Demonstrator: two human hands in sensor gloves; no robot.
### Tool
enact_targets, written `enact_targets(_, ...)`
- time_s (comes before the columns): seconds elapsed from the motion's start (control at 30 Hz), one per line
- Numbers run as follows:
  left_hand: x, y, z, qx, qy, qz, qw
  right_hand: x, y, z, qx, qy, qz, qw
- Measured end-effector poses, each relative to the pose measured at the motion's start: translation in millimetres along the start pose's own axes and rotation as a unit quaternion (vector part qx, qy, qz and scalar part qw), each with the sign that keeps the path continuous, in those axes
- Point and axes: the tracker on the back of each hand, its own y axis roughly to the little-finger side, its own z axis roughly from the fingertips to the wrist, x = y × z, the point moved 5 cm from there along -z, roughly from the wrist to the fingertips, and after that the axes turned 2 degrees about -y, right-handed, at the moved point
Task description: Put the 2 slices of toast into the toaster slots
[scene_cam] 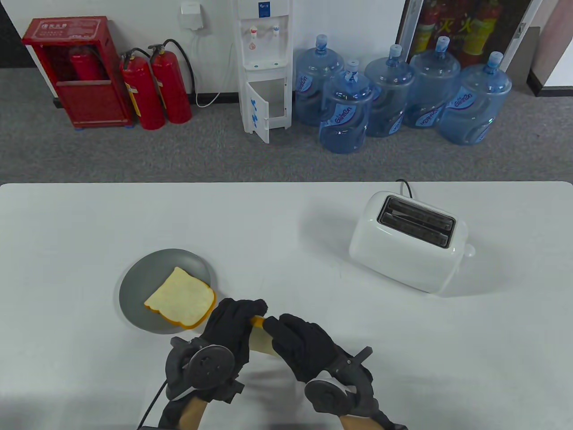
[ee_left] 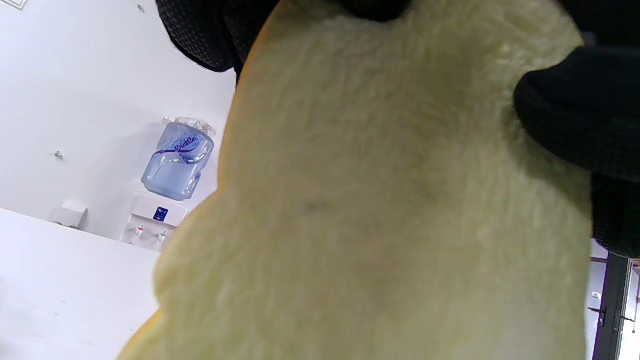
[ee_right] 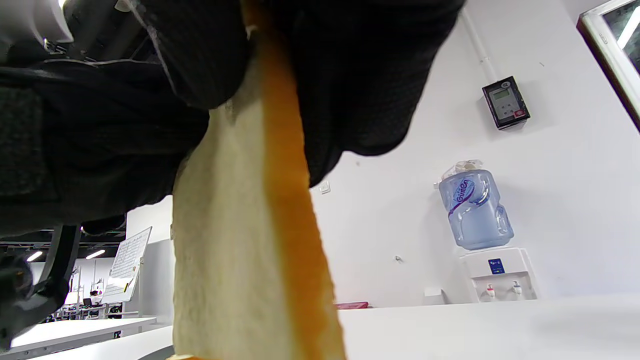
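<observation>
A slice of toast point(scene_cam: 258, 337) is held upright above the table between both gloved hands, near the front edge. My left hand point(scene_cam: 233, 320) grips its left side and my right hand point(scene_cam: 293, 333) grips its right side. That slice point(ee_left: 380, 200) fills the left wrist view, and its orange crust edge point(ee_right: 290, 225) runs down the right wrist view under dark fingers point(ee_right: 360, 75). A second slice point(scene_cam: 180, 299) lies flat on a grey plate point(scene_cam: 134, 282) just left of my hands. The white toaster point(scene_cam: 407, 242) stands at the right rear with two slots point(scene_cam: 416, 219) facing up, nothing in them.
The toaster's black cord point(scene_cam: 405, 186) runs off the table's far edge. Behind the table on the floor are a water dispenser point(scene_cam: 264, 67), several blue water bottles point(scene_cam: 394, 98) and red fire extinguishers point(scene_cam: 154, 87). Bare white tabletop point(scene_cam: 277, 233) lies between the plate and the toaster.
</observation>
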Motion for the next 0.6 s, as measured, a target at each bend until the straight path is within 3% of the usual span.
enact_targets(0.6, -2.9, -0.6, 2.5, -0.017, 0.006, 0.042, 0.999, -8.9, 14.2, 0.6, 0.032, 0.039, -0.034, 0.998)
